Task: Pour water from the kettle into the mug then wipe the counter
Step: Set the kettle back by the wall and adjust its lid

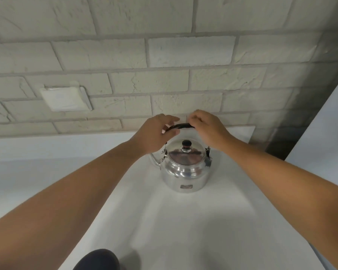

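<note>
A shiny metal kettle [184, 170] stands upright on the white counter [183, 221], lid on with a dark knob, spout pointing left. Its black handle [180, 126] arches over the lid. My left hand [155, 134] curls around the handle's left end. My right hand [207, 126] rests on the handle's right end, fingers bent over it. A dark rounded object [98, 259] shows at the bottom edge; I cannot tell whether it is the mug. No cloth is in view.
A pale brick wall [164, 65] rises right behind the counter, with a white socket plate [65, 98] on the left. A white vertical panel [324, 133] bounds the counter at the right.
</note>
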The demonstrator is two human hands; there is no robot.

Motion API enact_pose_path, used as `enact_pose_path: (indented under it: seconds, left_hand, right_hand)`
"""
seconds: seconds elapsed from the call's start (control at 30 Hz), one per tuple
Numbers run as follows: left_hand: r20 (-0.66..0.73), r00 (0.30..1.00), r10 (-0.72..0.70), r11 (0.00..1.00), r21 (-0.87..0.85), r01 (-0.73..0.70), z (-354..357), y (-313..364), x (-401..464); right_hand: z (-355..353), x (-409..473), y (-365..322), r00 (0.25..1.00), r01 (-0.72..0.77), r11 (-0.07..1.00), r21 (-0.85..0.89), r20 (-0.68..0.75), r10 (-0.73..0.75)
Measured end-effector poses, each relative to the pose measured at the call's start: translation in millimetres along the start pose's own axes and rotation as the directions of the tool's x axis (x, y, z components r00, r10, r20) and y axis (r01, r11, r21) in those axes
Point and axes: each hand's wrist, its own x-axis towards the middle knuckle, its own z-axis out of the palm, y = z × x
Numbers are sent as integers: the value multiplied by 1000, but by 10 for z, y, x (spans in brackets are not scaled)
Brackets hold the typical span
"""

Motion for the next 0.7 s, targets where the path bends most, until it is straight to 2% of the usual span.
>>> enact_pose_path:
  seconds: [0.1, 0.17, 0.3, 0.5, 0.7]
  left_hand:
    - [-37, 989, 142, 983, 119, -137, 100, -100, -281]
    - [-40, 968, 246, 948, 220, -232, 168, -169, -473]
    - [-6, 949, 315, 918, 255, -303, 235, -220, -621]
    - [101, 985, 138, 962, 222, -157, 244, -227, -512]
    - [255, 966, -42, 981, 191, -8, 227, -290, -290]
  right_hand:
    - [-79, -332, 146, 962, 239, 941, -239, -72, -263]
    - [-131, -551, 253, 931, 317, 870, -378, -51, -361]
    - [-96, -766, 418, 949, 301, 801, -518, 81, -304]
    - [-30, -678, 472, 980, 198, 893, -404, 81, -180]
    - [-28, -443, 481, 991, 118, 940, -320, 104, -89]
